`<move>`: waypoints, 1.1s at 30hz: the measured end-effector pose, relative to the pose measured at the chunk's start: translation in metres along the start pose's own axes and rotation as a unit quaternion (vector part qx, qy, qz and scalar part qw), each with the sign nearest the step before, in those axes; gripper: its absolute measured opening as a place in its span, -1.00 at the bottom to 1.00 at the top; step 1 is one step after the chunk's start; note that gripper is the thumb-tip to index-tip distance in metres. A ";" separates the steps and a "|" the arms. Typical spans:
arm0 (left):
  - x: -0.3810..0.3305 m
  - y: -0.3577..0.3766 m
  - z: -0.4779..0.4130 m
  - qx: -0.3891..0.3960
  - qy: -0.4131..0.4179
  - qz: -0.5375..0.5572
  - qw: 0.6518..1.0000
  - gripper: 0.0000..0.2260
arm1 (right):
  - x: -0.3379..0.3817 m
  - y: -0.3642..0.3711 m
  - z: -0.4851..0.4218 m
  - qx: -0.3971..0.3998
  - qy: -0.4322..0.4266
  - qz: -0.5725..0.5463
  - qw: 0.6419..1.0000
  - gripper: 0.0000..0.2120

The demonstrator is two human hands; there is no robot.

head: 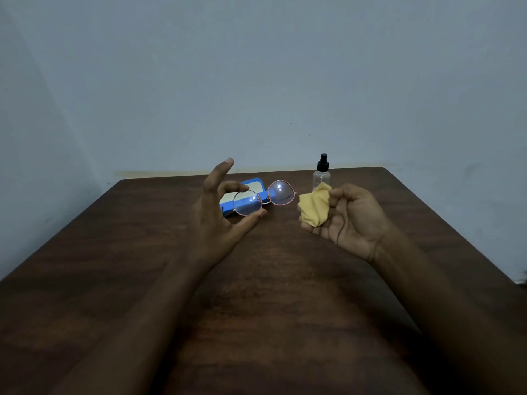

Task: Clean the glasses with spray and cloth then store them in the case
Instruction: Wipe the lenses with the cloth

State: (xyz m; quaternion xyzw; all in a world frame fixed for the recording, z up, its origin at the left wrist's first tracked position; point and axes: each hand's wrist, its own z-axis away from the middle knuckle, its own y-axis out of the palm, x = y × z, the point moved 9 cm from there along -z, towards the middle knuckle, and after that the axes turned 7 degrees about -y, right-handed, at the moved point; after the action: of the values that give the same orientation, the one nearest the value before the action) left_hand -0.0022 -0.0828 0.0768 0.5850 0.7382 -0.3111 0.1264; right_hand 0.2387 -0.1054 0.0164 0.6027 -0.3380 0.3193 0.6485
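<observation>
Left hand (216, 215) pinches round-rimmed glasses (281, 193) by one lens rim, above counter (256, 303), before open blue case (255, 184). Right hand (349, 220) fingers curl round yellow cloth (313, 208). Risk: wiping pressure twists frame out of light pinch; glasses drop.

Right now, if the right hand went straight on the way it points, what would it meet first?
Probably the glasses pinched by the left hand; the right hand, holding the yellow cloth, points leftward at them, depth unclear.
</observation>
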 end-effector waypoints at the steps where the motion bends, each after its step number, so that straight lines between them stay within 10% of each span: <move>1: -0.001 0.001 0.001 0.000 0.003 -0.002 1.000 -0.06 | -0.004 0.004 0.001 0.016 0.015 -0.005 1.000 -0.62; 33: 0.001 0.005 0.003 -0.005 0.036 -0.015 0.999 -0.16 | -0.018 0.028 0.004 0.108 0.025 -0.017 0.994 -0.59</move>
State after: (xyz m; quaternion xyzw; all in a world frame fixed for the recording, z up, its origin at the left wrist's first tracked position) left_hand 0.0018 -0.0836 0.0721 0.5839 0.7528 -0.2876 0.0980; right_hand 0.2048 -0.1079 0.0178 0.6665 -0.2756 0.3578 0.5932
